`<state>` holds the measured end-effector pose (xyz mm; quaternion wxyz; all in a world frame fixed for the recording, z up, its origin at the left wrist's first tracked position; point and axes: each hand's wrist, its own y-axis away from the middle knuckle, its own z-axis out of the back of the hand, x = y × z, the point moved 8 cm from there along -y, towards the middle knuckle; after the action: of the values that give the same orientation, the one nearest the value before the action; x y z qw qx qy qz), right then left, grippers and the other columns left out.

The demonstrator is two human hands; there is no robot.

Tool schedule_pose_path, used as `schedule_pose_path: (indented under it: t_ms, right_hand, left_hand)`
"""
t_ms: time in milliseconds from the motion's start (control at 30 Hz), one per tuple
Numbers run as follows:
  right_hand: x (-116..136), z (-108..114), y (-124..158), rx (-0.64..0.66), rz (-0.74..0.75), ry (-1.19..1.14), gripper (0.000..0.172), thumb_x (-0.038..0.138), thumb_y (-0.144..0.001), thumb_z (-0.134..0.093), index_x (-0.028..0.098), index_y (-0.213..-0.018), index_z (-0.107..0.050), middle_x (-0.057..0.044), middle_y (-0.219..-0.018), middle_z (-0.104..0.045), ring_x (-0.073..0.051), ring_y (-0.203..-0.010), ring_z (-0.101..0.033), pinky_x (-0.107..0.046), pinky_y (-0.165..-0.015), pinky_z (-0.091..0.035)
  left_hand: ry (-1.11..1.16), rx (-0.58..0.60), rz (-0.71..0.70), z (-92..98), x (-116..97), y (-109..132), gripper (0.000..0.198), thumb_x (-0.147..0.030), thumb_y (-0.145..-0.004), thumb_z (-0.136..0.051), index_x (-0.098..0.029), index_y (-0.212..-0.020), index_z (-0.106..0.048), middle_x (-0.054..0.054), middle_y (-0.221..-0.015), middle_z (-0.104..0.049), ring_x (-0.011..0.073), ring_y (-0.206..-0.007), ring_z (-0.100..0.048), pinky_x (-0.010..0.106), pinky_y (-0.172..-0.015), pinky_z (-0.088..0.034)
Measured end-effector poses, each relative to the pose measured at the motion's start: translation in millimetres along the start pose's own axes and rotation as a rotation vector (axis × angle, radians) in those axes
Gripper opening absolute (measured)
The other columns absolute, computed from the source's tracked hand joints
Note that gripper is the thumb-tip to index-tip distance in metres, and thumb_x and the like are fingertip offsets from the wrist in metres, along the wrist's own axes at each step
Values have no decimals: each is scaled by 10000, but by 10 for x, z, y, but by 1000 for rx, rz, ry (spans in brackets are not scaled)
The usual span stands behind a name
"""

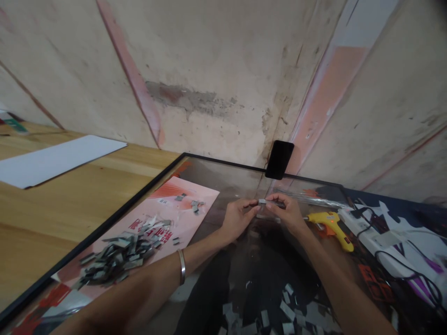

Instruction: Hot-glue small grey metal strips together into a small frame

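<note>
A small grey rectangular piece (261,201) is held up over the glossy dark tabletop. My left hand (239,216) pinches it from the left between thumb and fingertips. From the other side my right hand (288,214) has its fingers closed at the piece, with something thin and dark along its fingertips that I cannot make out. A heap of similar grey pieces (120,256) lies to the left on a pink printed sheet (195,197). More loose light-grey pieces (288,309) are scattered near the front edge.
A yellow glue gun (330,223) lies right of my right hand. Beyond it are a white power strip (366,237) and tangled cables. A dark phone (279,159) leans against the wall. White paper (63,158) rests on the wooden table (104,186) at left.
</note>
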<state>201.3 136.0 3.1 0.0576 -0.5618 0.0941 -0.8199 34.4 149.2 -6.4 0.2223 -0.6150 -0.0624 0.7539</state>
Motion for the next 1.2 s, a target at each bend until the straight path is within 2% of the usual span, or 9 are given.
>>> schedule_pose_path:
  t_ms: [1200]
  right_hand:
    - [-1,-7,3,-20,-37,26,253,377,-718,-678,178,-874,-686,-21,-753,-654,-148,-655,-565,-265,-611,-434]
  left_hand:
    - [-15,-9,-20,11,-3,3,231,-298,-806,-640,-160,-973,-719,82,-939,-729,192,-856,-665,308,-785,-531]
